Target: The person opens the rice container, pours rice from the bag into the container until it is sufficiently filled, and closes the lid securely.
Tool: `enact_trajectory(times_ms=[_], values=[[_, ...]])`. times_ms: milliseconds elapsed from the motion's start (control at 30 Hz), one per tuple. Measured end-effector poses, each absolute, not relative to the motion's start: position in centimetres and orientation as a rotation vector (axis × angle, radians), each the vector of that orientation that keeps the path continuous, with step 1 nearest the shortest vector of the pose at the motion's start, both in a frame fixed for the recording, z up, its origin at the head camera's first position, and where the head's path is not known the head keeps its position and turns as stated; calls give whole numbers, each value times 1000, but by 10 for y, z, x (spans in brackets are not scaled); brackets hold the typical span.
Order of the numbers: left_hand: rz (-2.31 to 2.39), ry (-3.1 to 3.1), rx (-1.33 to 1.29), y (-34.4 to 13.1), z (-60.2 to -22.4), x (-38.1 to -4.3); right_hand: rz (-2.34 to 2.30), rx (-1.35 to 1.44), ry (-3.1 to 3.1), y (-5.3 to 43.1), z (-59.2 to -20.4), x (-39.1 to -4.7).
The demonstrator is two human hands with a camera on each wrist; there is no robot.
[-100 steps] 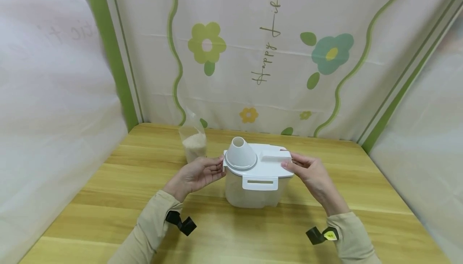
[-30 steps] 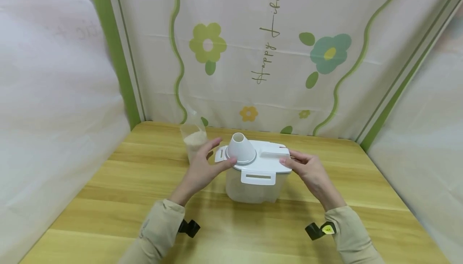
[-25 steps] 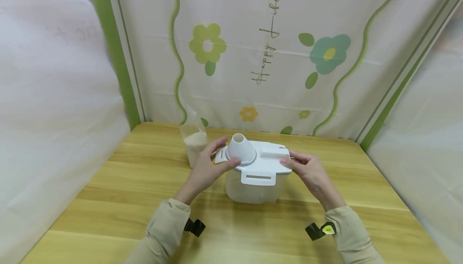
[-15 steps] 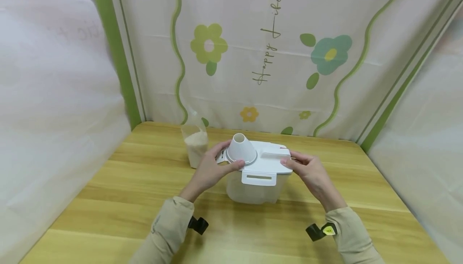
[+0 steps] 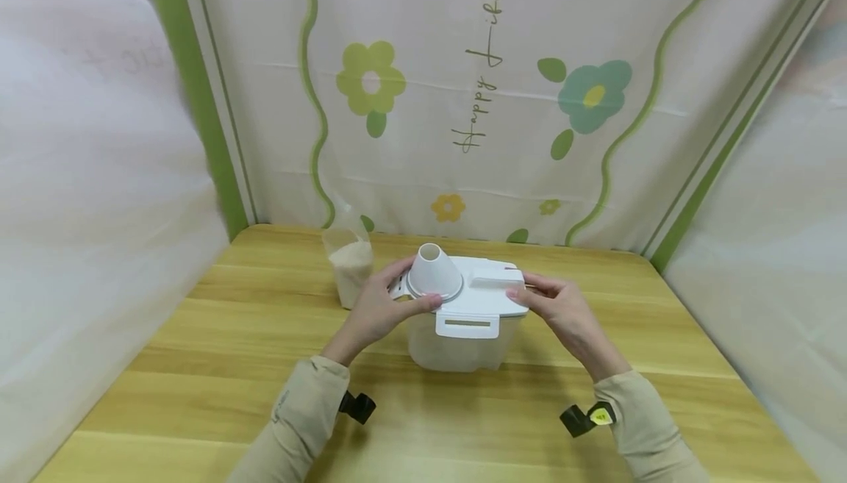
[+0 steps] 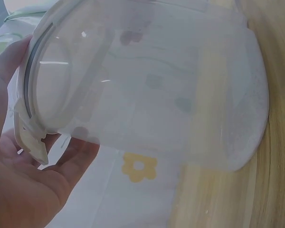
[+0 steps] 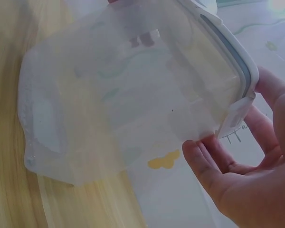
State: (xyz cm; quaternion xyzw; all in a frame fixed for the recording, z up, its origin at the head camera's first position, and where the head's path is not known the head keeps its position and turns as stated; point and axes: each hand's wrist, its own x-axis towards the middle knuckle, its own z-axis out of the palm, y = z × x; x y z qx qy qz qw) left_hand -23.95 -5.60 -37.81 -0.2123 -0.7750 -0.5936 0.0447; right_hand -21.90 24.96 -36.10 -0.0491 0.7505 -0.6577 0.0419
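A clear plastic storage container (image 5: 456, 347) stands on the table under a white lid (image 5: 490, 295) that carries a cone-shaped spout cap (image 5: 434, 275) and a raised ridge. My left hand (image 5: 380, 306) grips the lid's left end, thumb on the near rim and fingers round the far side. Beside that palm the left latch (image 6: 31, 140) sticks outward, as the left wrist view shows. At the other end my right hand (image 5: 562, 310) holds the lid, thumb on top and fingers by the right latch (image 7: 233, 116). The front latch (image 5: 467, 324) stands out from the wall. Inside, the container looks bare.
A clear bag (image 5: 351, 266) partly filled with pale grains stands behind my left hand. The wooden table (image 5: 198, 365) ends at a flower-printed cloth (image 5: 423, 167) at the back, with pale cloth walls at both sides.
The left latch has swung up and outward. My left hand has gone from the latch to a grip across the lid's left end. My right hand stays at the right end.
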Motion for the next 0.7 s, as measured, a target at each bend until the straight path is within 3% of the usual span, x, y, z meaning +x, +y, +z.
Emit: enact_trajectory(times_ms=[333, 700], values=[[-1797, -2348, -684, -56, -378, -240, -1889, -562, 2287, 272, -355, -218], [-1811, -2344, -670, -56, -379, -239, -1995, -193, 1814, 289, -339, -214]])
